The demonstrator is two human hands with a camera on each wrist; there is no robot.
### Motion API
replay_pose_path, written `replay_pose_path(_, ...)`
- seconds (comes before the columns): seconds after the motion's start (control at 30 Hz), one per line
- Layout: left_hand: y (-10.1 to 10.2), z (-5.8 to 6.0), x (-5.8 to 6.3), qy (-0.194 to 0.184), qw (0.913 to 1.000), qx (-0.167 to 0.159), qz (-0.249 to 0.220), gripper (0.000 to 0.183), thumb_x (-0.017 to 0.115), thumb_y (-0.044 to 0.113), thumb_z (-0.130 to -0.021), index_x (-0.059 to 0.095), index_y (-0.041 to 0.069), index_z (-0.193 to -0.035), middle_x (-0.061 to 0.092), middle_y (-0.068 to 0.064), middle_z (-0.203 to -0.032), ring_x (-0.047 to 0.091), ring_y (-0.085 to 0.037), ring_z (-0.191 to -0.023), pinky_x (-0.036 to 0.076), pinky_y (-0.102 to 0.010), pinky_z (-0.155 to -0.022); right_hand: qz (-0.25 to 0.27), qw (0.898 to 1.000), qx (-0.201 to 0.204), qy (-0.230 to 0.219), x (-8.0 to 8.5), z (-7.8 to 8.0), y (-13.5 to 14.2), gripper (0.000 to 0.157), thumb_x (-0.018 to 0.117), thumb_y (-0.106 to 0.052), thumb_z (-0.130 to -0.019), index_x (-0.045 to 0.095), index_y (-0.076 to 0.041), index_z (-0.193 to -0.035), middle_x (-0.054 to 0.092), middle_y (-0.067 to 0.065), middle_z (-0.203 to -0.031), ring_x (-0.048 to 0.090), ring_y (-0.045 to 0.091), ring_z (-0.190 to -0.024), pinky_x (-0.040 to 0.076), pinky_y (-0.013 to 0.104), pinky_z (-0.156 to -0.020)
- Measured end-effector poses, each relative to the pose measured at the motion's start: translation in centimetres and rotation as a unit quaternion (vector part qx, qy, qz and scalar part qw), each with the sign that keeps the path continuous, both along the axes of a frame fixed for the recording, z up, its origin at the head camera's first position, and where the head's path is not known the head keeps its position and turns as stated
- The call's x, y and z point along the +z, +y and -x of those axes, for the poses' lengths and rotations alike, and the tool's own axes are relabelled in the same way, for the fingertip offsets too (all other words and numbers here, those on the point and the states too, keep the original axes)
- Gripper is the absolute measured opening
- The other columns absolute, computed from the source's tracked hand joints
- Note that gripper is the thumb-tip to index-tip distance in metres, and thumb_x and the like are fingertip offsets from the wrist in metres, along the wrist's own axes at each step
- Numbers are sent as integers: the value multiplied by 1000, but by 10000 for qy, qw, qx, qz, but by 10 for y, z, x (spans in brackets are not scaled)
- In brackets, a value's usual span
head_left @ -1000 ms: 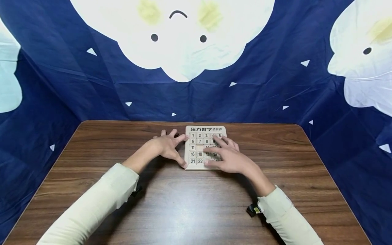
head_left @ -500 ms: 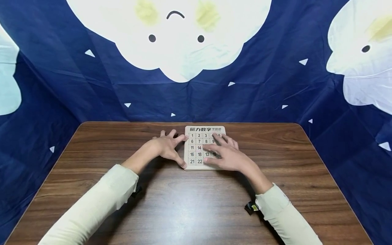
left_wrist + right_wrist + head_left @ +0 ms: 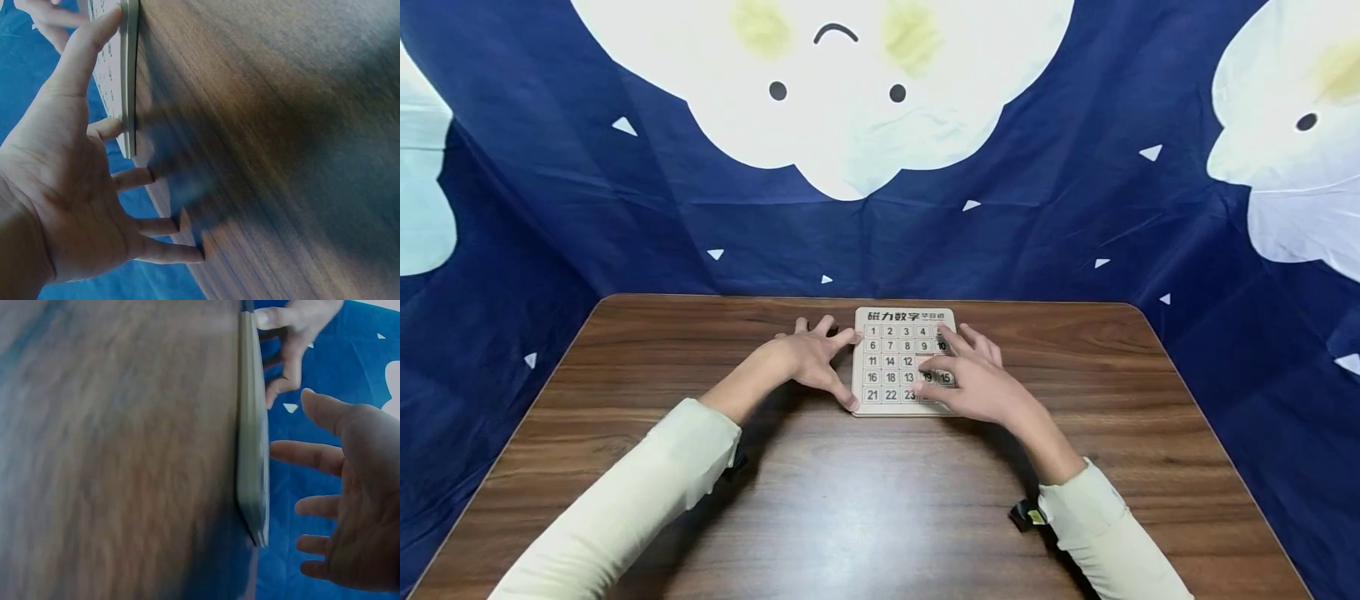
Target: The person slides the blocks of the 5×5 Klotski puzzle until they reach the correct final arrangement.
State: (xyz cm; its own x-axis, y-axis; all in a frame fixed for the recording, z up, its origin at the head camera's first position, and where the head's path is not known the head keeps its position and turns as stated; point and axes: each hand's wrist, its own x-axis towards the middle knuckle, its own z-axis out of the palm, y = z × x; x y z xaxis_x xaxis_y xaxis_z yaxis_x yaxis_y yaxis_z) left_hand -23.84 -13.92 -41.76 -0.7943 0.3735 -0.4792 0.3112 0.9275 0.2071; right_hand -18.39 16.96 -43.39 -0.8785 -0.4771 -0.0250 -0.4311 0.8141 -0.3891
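A pale number sliding puzzle (image 3: 891, 410) lies flat on the table, its numbered tiles in rows under a printed heading. My left hand (image 3: 811, 358) spreads wide beside it, thumb at the lower left corner and index finger at the left edge. In the left wrist view the thumb (image 3: 81, 56) lies along the frame's rim. Over the right columns hovers my right hand (image 3: 981, 385), fingers extended, index fingertip close by a gap in the third row, right of tile 12 (image 3: 907, 362). The right wrist view has its index finger (image 3: 306, 454) reaching the puzzle's face. Some lower right tiles are hidden.
The brown wood-grain table (image 3: 850, 517) spreads out around the puzzle. A dark blue curtain (image 3: 685, 217) with white clouds and small triangles stands behind and at both sides. A black strap device (image 3: 1024, 516) sits at the right wrist.
Tile 14, then tile 12, has slid left along the third row, so the gap has moved rightward. My right hand has shifted slightly right; the left hand stays in place.
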Motion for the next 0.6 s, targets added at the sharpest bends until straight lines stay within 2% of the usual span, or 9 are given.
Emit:
replay_pose_path(0.1, 1, 0, -1, 9, 10000, 14, 19, 125, 90, 83, -73, 30, 44, -175, 23, -17, -183, 18, -66, -166, 34, -90, -121, -119, 9998, -125, 56, 2, -2, 6, 46, 75, -56, -104, 83, -24, -137, 36, 23, -183, 23, 60, -170, 17, 82, -132)
replay_pose_path(0.2, 1, -1, 1, 51, 10000, 6, 16, 125, 90, 83, -72, 31, 42, -175, 25, -18, -182, 21, -67, -165, 35, -90, -120, -240, 9995, -152, 103, 1, -1, 5, 52, 73, -56, -105, 77, -26, -147, 34, 24, -183, 22, 60, -170, 18, 81, -133)
replay_pose_path(0.3, 0, -1, 1, 41, 10000, -10, 22, 126, 90, 84, -72, 31, 42, -175, 26, -18, -181, 22, -67, -164, 35, -89, -120, -213, 9998, -12, 52, 0, -4, 0, 55, 71, -58, -106, 73, -28, -152, 30, 24, -185, 21, 61, -170, 17, 81, -133)
replay_pose_path(0.43, 0, -1, 0, 41, 10000, -3, 10, 126, 90, 84, -72, 31, 42, -175, 28, -17, -180, 24, -65, -164, 36, -89, -120, -103, 9994, 272, -177, -1, -9, -4, 52, 70, -60, -106, 75, -32, -149, 25, 22, -187, 20, 62, -170, 16, 82, -133)
replay_pose_path(0.6, 1, -1, 1, 50, 10000, -1, 32, 127, 90, 84, -72, 30, 42, -176, 28, -16, -179, 23, -65, -164, 35, -89, -120, -118, 9999, 88, -56, 2, -9, 2, 43, 71, -57, -106, 81, -33, -139, 33, 23, -184, 22, 61, -169, 18, 81, -132)
